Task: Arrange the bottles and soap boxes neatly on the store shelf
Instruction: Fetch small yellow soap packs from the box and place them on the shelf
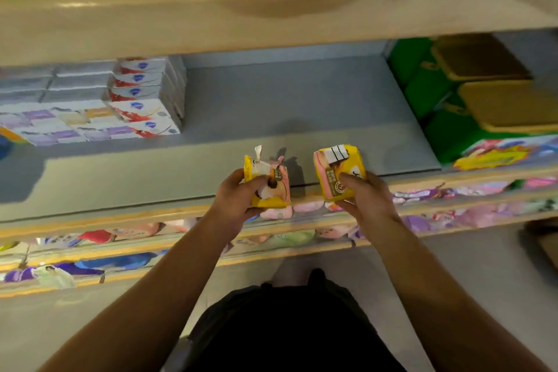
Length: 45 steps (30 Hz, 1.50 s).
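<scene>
Hands first: my left hand [241,193] grips one yellow soap pack [268,183] and my right hand [363,195] grips another yellow pack [339,170], both held above the shelf lip, likely bound for the bare grey shelf [287,106] between the stacked white boxes [145,96] and green packages [428,90].

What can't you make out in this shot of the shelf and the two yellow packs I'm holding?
- Print on the two yellow packs, left and right: head view, too small and blurred, partly covered by the left hand and right hand.
- Stacked soap boxes: rows run off the left edge.
- Green boxes: cut by the right edge, labels smeared.
- Lower shelf goods: blurred, behind the shelf lip.
</scene>
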Motion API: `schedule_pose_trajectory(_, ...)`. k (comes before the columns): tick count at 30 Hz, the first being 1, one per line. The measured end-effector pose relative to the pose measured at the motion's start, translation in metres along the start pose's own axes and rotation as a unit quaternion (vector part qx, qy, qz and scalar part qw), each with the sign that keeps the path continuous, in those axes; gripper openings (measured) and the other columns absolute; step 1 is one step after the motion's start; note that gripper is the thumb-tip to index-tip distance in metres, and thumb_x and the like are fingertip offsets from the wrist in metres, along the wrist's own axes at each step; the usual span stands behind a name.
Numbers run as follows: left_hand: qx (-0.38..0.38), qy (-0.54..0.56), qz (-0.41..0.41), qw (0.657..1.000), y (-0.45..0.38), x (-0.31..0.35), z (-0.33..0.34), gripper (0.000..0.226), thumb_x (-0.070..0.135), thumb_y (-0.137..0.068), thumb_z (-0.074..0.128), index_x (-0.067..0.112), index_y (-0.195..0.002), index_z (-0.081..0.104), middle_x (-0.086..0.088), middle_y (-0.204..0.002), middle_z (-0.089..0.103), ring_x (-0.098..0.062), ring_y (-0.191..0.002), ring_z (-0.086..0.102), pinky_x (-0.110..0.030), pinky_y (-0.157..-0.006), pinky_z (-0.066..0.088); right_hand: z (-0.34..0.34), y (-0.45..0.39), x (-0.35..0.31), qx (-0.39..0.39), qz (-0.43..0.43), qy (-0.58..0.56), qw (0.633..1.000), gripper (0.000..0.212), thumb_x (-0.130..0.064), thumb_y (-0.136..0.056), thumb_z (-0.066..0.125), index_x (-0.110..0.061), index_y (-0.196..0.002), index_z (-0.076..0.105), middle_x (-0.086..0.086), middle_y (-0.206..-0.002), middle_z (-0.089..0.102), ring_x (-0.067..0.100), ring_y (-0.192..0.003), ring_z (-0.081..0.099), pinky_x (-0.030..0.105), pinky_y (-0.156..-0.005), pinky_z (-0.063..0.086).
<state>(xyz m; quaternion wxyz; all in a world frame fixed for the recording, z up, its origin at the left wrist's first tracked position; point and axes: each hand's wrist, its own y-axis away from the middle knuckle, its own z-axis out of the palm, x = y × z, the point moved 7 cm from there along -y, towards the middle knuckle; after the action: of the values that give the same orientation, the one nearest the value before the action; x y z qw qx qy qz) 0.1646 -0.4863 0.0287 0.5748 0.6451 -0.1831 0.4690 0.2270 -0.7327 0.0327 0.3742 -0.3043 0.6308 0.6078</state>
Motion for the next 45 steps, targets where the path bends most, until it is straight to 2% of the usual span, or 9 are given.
schedule_pose_trajectory(6,-0.085,-0.08,-0.025,0.993,0.03,-0.043,0.032,0.013,0.016,-0.089,0.065,0.023,-0.099,0.069,-0.001,-0.089,0.075,-0.019,-0.082,0.072,-0.039,-0.076,0.06,-0.067,0.085,0.073,0.075,0.059,-0.084,0.992,0.018,-0.003,-0.086,0.065,-0.007,-0.104,0.068,0.01,-0.092,0.074,0.02,-0.079,0.072,0.029,-0.059,0.056)
schedule_pose_trajectory(13,-0.185,-0.181,-0.071,0.963,0.078,-0.121,0.101,0.014,0.015,-0.089,0.066,0.022,-0.102,0.065,-0.004,-0.098,0.072,-0.022,-0.084,0.07,-0.04,-0.074,0.059,-0.16,0.175,0.155,0.195,0.098,-0.139,0.966,0.025,0.001,-0.09,0.056,-0.002,-0.114,0.059,0.019,-0.104,0.064,0.027,-0.091,0.064,0.043,-0.08,0.057)
schedule_pose_trajectory(17,-0.238,-0.247,-0.073,0.937,0.118,-0.171,0.151,0.013,0.014,-0.09,0.065,0.022,-0.099,0.065,-0.002,-0.095,0.072,-0.018,-0.078,0.07,-0.029,-0.056,0.055,-0.217,0.231,0.196,0.219,0.097,-0.177,0.955,0.028,0.008,-0.088,0.054,-0.006,-0.11,0.063,0.019,-0.101,0.066,0.028,-0.09,0.065,0.042,-0.078,0.058)
schedule_pose_trajectory(21,-0.283,-0.295,-0.079,0.909,0.175,-0.23,0.205,0.015,0.013,-0.091,0.065,0.022,-0.103,0.066,-0.002,-0.096,0.073,-0.019,-0.081,0.07,-0.041,-0.073,0.059,-0.288,0.289,0.249,0.281,0.108,-0.24,0.923,0.027,0.005,-0.086,0.058,-0.013,-0.104,0.066,0.013,-0.095,0.072,0.025,-0.086,0.07,0.044,-0.078,0.06)
schedule_pose_trajectory(25,-0.316,-0.331,-0.081,0.885,0.232,-0.29,0.253,0.017,0.014,-0.091,0.065,0.018,-0.107,0.065,-0.009,-0.101,0.072,-0.026,-0.089,0.068,-0.047,-0.076,0.057,-0.352,0.334,0.297,0.322,0.109,-0.272,0.9,0.015,-0.004,-0.087,0.065,-0.013,-0.098,0.069,0.008,-0.086,0.075,0.02,-0.076,0.073,0.033,-0.06,0.058)
schedule_pose_trajectory(32,-0.334,-0.419,-0.079,0.841,0.282,-0.348,0.321,0.01,0.015,-0.089,0.067,0.017,-0.099,0.064,-0.014,-0.103,0.071,-0.03,-0.093,0.069,-0.052,-0.085,0.055,-0.44,0.386,0.358,0.387,0.15,-0.262,0.871,0.017,-0.009,-0.083,0.067,-0.019,-0.097,0.071,0.009,-0.092,0.075,0.023,-0.083,0.073,0.035,-0.064,0.058)
schedule_pose_trajectory(38,-0.373,-0.486,-0.095,0.785,0.286,-0.399,0.428,0.013,0.017,-0.089,0.067,0.021,-0.1,0.063,-0.008,-0.101,0.071,-0.026,-0.09,0.07,-0.049,-0.082,0.059,-0.522,0.404,0.409,0.47,0.224,-0.294,0.801,0.012,-0.011,-0.082,0.069,-0.016,-0.093,0.068,0.013,-0.093,0.071,0.028,-0.082,0.071,0.034,-0.061,0.057)
schedule_pose_trajectory(42,-0.41,-0.515,-0.088,0.748,0.292,-0.432,0.533,0.013,0.018,-0.089,0.066,0.019,-0.102,0.063,-0.005,-0.097,0.07,-0.02,-0.083,0.071,-0.037,-0.068,0.061,-0.583,0.404,0.421,0.503,0.259,-0.307,0.765,0.016,-0.015,-0.082,0.071,-0.016,-0.098,0.065,0.012,-0.098,0.07,0.029,-0.089,0.069,0.039,-0.07,0.059)
schedule_pose_trajectory(45,-0.445,-0.554,-0.08,0.699,0.306,-0.454,0.613,0.018,0.02,-0.089,0.066,0.018,-0.106,0.061,-0.006,-0.098,0.069,-0.021,-0.085,0.069,-0.038,-0.071,0.061,-0.629,0.401,0.415,0.532,0.286,-0.295,0.741,0.018,-0.02,-0.081,0.074,-0.017,-0.096,0.064,0.011,-0.097,0.069,0.029,-0.088,0.068,0.048,-0.08,0.059)
